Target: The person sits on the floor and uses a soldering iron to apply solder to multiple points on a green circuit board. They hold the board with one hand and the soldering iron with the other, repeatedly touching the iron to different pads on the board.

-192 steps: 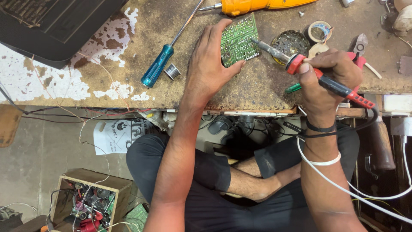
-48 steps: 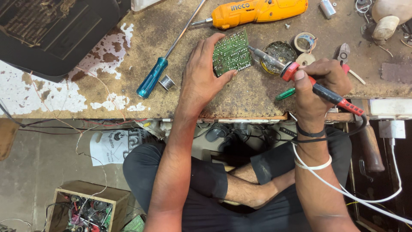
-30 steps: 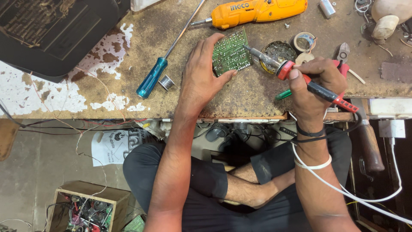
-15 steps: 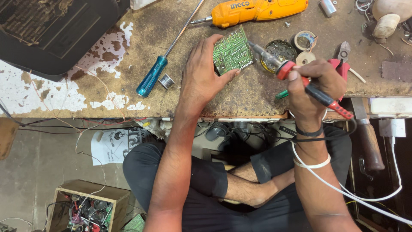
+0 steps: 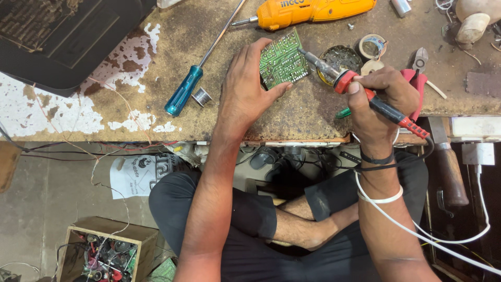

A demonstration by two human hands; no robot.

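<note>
1. I am soldering: my left hand (image 5: 245,89) is clamping the green circuit board (image 5: 282,61) by its lower edge, fingers wrapped behind, thumb at its 5 o'clock corner, tilting the trace side up off the workbench (image 5: 172,42).
2. My right hand (image 5: 378,99) is closed around the red-handled soldering iron (image 5: 365,96) in a pen grip. Its tip is lying against the board's edge at 3 o'clock; I cannot tell which joint it is meeting.
3. The board is sitting at the bench's centre, with the round solder-paste tin (image 5: 342,57) just beside it at 3 o'clock and the orange electric screwdriver (image 5: 313,10) at 12 o'clock.
4. The blue-handled screwdriver (image 5: 183,90) and a small solder spool (image 5: 201,96) are lying at 9 o'clock of my left hand, apart from it. Red pliers (image 5: 417,78) are resting behind my right knuckles.
5. Judgement: the heating step is in hand. The next move is calling for a steady tip and a still board, then a clean lift off the joint.
6. Against the frame of six seconds back: the iron is sitting steeper and closer in on the board, my right hand having drawn inward toward 10 o'clock. The left hand is holding the same clamp.
7. The iron's cord is trailing past my right wrist, toward 5 o'clock.
</note>
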